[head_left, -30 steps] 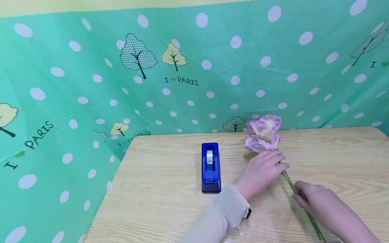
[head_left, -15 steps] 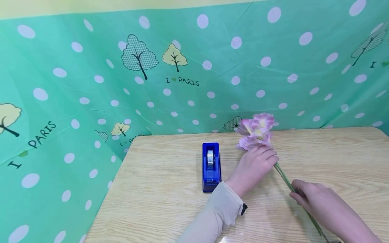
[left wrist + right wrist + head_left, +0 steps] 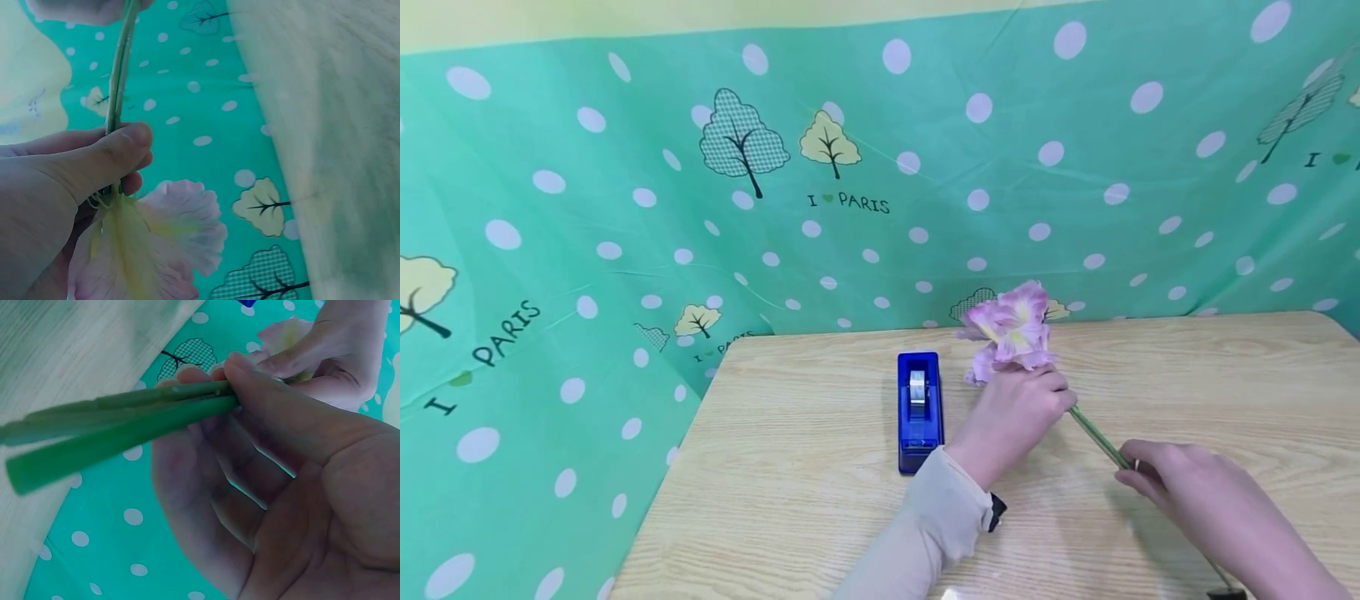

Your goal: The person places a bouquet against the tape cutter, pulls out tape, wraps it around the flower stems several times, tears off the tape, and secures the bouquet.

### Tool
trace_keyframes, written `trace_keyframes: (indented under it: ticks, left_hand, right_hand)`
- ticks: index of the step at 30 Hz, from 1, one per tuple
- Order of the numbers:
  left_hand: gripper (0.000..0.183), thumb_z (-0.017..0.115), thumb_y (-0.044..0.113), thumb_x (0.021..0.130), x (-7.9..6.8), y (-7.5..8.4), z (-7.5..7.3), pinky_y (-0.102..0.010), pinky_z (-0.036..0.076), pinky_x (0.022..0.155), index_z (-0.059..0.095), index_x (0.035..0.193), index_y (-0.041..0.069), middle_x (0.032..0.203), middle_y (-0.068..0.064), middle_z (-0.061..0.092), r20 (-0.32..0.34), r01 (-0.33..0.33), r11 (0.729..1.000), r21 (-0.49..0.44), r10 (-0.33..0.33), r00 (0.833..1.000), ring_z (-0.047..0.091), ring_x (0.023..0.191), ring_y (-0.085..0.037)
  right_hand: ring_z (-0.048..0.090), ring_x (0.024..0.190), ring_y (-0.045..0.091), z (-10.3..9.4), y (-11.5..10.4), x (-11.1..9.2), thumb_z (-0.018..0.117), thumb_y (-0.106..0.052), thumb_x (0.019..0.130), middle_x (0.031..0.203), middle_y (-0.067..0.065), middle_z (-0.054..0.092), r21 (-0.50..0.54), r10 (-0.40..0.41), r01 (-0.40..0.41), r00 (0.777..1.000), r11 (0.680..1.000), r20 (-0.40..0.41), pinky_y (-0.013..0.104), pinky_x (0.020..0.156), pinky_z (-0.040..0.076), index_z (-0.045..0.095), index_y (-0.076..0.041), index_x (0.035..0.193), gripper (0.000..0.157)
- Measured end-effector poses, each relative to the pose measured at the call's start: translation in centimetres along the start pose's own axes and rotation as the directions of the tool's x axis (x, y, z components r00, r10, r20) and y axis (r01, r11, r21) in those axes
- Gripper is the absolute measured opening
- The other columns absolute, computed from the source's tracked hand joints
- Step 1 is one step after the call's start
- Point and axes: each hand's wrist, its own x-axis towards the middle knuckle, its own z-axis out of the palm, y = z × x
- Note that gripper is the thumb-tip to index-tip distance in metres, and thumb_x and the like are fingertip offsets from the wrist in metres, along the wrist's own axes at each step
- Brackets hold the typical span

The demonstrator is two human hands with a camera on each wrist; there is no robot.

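Note:
Pink-purple artificial flowers (image 3: 1011, 321) with yellow centres hang above the back of the table. My left hand (image 3: 1018, 408) grips their green stems (image 3: 1096, 433) just under the blossoms. In the left wrist view, thumb and fingers pinch the stems (image 3: 122, 72), with a petal (image 3: 184, 225) below them. My right hand (image 3: 1195, 500) pinches the stems lower down. Cut stem ends, one a thicker bright green stem (image 3: 112, 444), stick out past the thumb in the right wrist view. Right of the left forearm's sleeve, a blue tape dispenser (image 3: 920, 417) stands untouched.
The wood-grain table (image 3: 775, 467) reaches back to a green polka-dot cloth (image 3: 850, 250) with printed trees. A black strap (image 3: 997, 510) shows at the left cuff, and a small black object (image 3: 1225, 593) at the bottom edge.
Both hands keep hold of the stems. The left hand and the blossoms have shifted left; the right hand has barely moved. The stem ends have gone out of sight behind the right hand.

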Motion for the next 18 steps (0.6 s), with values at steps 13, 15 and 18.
trace_keyframes:
  ticks: [13,15,18]
  left_hand:
    - [0.015,0.070,0.019,0.092,-0.9,-0.2,-2.6,-0.011,0.052,0.072,0.077,0.101,0.029,0.098,0.016,0.070,-0.019,0.047,0.999,0.008,-0.047,0.999,0.062,0.089,0.002]
    - [0.014,0.071,0.021,0.091,-1.0,-0.2,-2.9,-0.012,0.053,0.074,0.077,0.100,0.029,0.097,0.016,0.070,-0.028,0.050,0.998,0.029,-0.049,0.998,0.062,0.089,0.001]
    - [0.013,0.073,0.021,0.090,-1.2,-0.3,-3.3,-0.015,0.054,0.075,0.077,0.098,0.029,0.096,0.016,0.069,-0.030,0.063,0.997,0.046,-0.062,0.998,0.062,0.090,0.001]
  right_hand:
    - [0.034,0.052,0.003,-1.0,-0.6,0.9,0.071,-0.026,0.091,0.058,-0.016,0.042,0.006,0.068,-0.069,0.993,0.998,0.094,0.025,0.048,0.029,0.058,-0.032,0.076,0.021]
    - [0.033,0.052,0.003,-1.1,-0.9,1.0,0.071,-0.028,0.091,0.057,-0.016,0.040,0.004,0.071,-0.072,0.991,0.997,0.109,0.025,0.048,0.029,0.055,-0.033,0.073,0.025]
    - [0.032,0.051,0.003,-1.3,-1.3,1.2,0.071,-0.028,0.091,0.056,-0.016,0.037,0.007,0.066,-0.067,0.992,0.998,0.107,0.024,0.047,0.027,0.049,-0.033,0.069,0.032]
